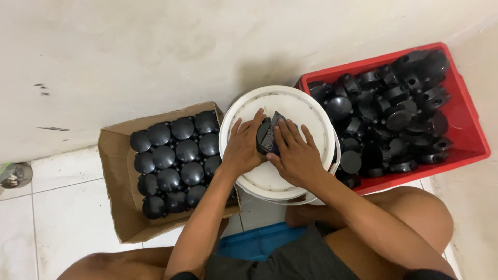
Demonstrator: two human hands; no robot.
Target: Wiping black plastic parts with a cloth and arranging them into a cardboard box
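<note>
The person sits low over an upturned white bucket (280, 103), using its flat bottom as a work surface. Both hands meet at the middle of that surface, a little toward its far edge. The left hand (243, 148) is closed around a round black part (263, 134), its fingers curled over the far side. The right hand (296, 155) lies flat across a small dark sheet (272, 139) with pale marking, pressing it against the part; its fingers are stretched out, not clenched, so it pins the sheet but does not grasp it.

The part looks like moulded hard plastic: light, stiff and unlikely to give under the fingers. Its domed, slightly glossy top would probably be slippery, so the rim and side stubs seem the better places to take hold, as the left hand does now. The sheet appears thin and flexible, something to be held by flat finger pressure.

Left of the bucket, a cardboard box (111, 171) holds domed black caps (176, 161) set in neat rows. To the right, a red crate (467, 129) is heaped with loose black fittings (394, 114), some spilling toward the bucket's rim. A blue crate (259, 241) shows beneath the person's arms, on the white tile floor (62, 218).
</note>
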